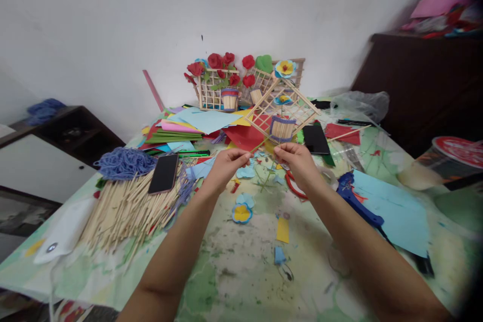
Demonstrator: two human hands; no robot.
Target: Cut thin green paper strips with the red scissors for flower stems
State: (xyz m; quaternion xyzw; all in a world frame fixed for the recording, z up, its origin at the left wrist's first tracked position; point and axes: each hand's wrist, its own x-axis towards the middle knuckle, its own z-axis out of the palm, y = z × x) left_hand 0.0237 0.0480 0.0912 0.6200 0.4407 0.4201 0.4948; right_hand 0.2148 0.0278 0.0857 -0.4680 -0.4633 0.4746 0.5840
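Above the middle of the table, my left hand (231, 165) pinches a thin green strip (259, 146) that slants up to the right from its fingertips. My right hand (295, 160) is closed in a pinch a short way to the right; what its fingertips hold is too small to make out. Scissors with red handles (294, 186) lie under my right wrist. Below my hands, a yellow and blue paper flower (242, 213) rests on the table beside pale blue paper petals (246, 199). Beyond them leans a stick lattice (260, 106) with a small stick basket (282, 129) and blue-yellow flowers (285, 68).
Bamboo sticks (121, 211), purple yarn (126, 163) and a phone (163, 174) lie on the left. A blue glue gun (356, 198), light blue paper (392, 214) and another phone (316, 139) are on the right. Coloured sheets (206, 119) and red flowers (216, 61) stand behind.
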